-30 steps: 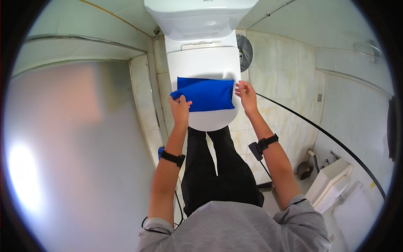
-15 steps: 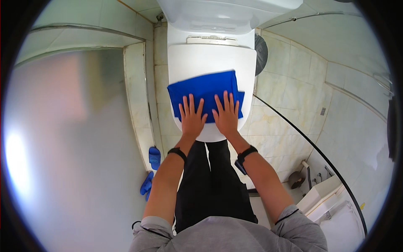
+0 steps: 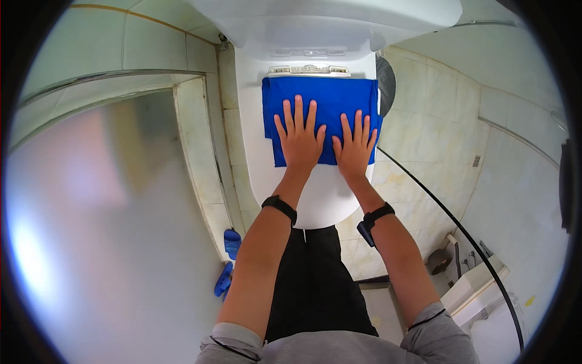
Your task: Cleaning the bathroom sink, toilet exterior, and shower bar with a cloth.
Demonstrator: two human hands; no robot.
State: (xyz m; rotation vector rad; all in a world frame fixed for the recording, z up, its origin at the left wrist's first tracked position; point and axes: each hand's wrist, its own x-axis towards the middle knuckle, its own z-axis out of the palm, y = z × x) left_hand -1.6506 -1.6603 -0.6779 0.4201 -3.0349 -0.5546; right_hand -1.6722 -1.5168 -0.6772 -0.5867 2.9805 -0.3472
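- Seen from above, looking down over a closed white toilet lid point(image 3: 315, 194) in a tiled bathroom.
- Blue cloth point(image 3: 321, 100) spread flat across the back half of the lid, its far edge just under the hinge by the tank point(image 3: 327, 27).
- Left hand point(image 3: 298, 141) pressed palm-down on the cloth, fingers point(image 3: 298, 109) released, straight and fanned apart, grasping nothing.
- Right hand point(image 3: 354, 148) flat beside it, near the cloth's right edge, fingers likewise spread and open, heel of the palm at the cloth's near edge.
- Thumbs almost touching between the two hands.
- Compared with half a second ago: cloth and both hands now further back on the lid, closer to the tank; cloth lying squarer, no longer slanted.
- Compared with one second ago: cloth then held up by its corners, pinched in both hands; now laid down and let go.
- Dark band on each wrist; grey sleeves and black trousers at the lower edge.
- Frosted glass panel point(image 3: 91, 230) at left, blue slippers point(image 3: 229, 258) on the floor beside it.
- Black hose point(image 3: 461, 227) curving over the pale floor tiles at right.
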